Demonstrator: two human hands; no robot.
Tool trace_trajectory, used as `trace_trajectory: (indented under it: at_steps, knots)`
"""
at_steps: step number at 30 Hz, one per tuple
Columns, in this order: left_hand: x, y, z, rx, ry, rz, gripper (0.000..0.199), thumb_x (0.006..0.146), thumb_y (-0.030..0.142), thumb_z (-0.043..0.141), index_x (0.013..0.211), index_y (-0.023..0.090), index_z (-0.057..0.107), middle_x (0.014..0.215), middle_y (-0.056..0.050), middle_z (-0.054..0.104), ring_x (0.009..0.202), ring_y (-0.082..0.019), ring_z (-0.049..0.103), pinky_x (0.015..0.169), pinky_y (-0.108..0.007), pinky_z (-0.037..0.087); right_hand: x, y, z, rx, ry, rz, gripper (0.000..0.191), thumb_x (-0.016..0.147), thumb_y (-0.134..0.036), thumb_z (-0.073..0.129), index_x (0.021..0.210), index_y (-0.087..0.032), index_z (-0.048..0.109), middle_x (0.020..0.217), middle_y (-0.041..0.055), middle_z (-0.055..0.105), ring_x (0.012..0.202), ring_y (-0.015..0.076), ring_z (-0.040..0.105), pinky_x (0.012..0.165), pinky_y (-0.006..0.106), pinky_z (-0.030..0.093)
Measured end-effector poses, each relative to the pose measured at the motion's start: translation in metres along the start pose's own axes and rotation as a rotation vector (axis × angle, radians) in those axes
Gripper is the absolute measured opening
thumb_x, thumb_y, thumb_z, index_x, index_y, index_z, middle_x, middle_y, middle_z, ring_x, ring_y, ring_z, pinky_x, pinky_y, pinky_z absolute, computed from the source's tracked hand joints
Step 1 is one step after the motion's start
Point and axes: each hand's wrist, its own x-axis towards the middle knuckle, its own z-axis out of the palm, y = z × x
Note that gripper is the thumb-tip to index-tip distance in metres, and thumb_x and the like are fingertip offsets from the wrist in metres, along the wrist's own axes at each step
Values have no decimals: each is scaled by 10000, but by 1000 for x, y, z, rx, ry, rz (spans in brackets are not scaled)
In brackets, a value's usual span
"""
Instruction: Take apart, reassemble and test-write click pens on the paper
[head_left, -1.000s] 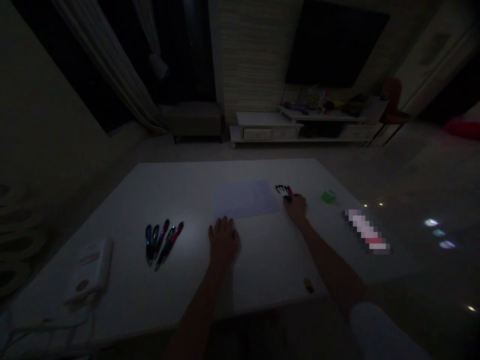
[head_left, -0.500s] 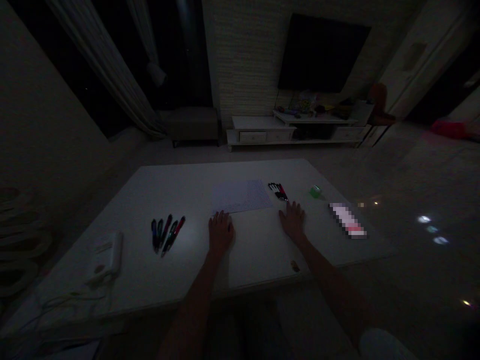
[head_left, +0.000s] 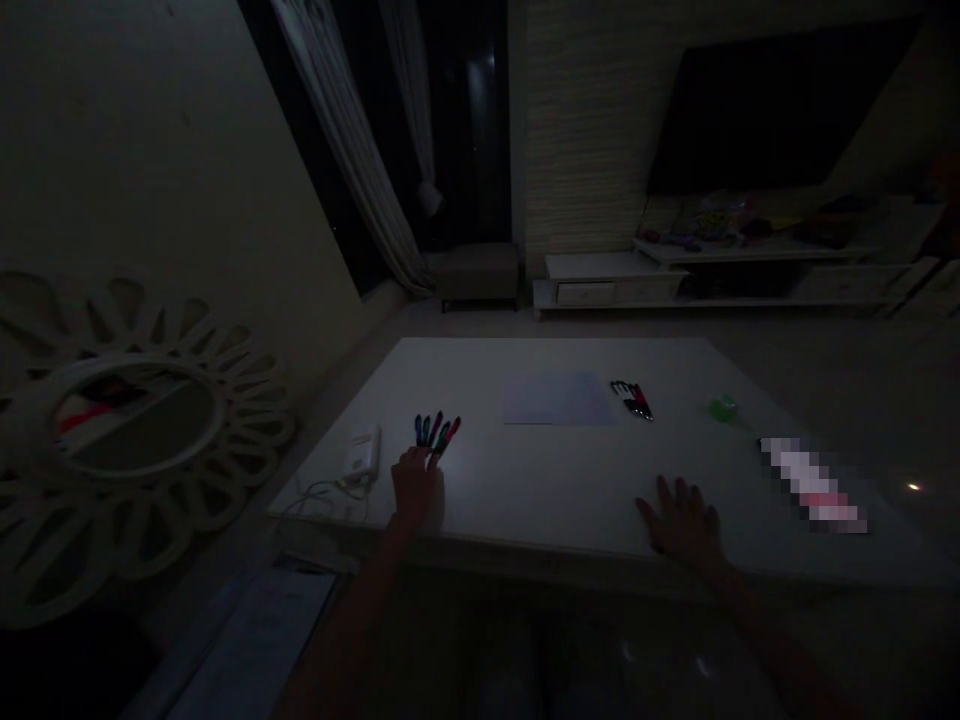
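Observation:
My left hand (head_left: 415, 484) is at the lower ends of several dark pens (head_left: 438, 430) with coloured parts, fanned out on the white table (head_left: 525, 490). Its fingers are curled over the pen ends; whether they grip any is too dark to tell. My right hand (head_left: 684, 520) rests near the table's front edge with fingers spread and nothing in it. Between the hands and farther back lies a lined paper sheet (head_left: 559, 398). Right of the sheet is a group of black, white and red pens (head_left: 632, 399).
A small green object (head_left: 723, 408) and a blurred-out phone-like item (head_left: 814, 485) lie on the right of the table. A white box (head_left: 361, 453) with cables stands at the left edge. A round mirror (head_left: 139, 418) with a looped frame is at far left.
The view has turned left. My left hand has moved left from beside the paper to the coloured pens. My right hand has moved back toward the front edge, away from the black pens.

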Motion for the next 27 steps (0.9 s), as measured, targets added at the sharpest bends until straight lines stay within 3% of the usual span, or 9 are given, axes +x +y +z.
trace_trajectory:
  at_steps: [4, 8, 13, 21, 27]
  knots:
    - [-2, -2, -10, 47, -75, -1, 256, 884, 292, 424, 1023, 180, 608, 1045, -97, 615, 965, -211, 552, 816, -328, 394, -1, 1, 1, 61, -164, 85, 854, 722, -700, 392, 1446, -280, 222, 1515, 116, 188, 1366, 428, 92, 1011, 670, 150]
    - [1, 14, -3, 95, -151, 6, 232, 854, 269, 462, 992, 160, 613, 1039, -106, 617, 942, -208, 566, 794, -311, 414, 12, 5, 1, 100, -326, 198, 1047, 636, -799, 355, 1469, -202, 143, 1531, 130, 104, 1385, 382, 19, 1066, 605, 115]
    - [10, 22, 3, 121, -146, -55, 220, 847, 246, 445, 956, 164, 618, 987, -116, 631, 893, -217, 592, 753, -308, 442, 25, 18, -3, 148, -498, 121, 1137, 577, -822, 401, 1471, -180, 114, 1530, 160, 31, 1377, 401, 14, 1052, 605, 152]
    - [18, 23, 9, 98, -138, -110, 247, 861, 247, 408, 963, 158, 614, 995, -146, 616, 931, -248, 586, 785, -352, 456, 27, 19, -24, 161, -666, 66, 1257, 522, -838, 483, 1464, -164, -5, 1512, 186, -105, 1355, 421, -97, 1046, 612, 108]
    - [19, 27, 13, -117, -135, -226, 253, 858, 209, 391, 914, 114, 619, 942, -154, 621, 921, -276, 585, 813, -421, 448, 25, 14, -31, 135, -655, 73, 1224, 558, -818, 489, 1462, -174, -24, 1509, 185, -129, 1356, 416, -97, 1052, 595, 121]
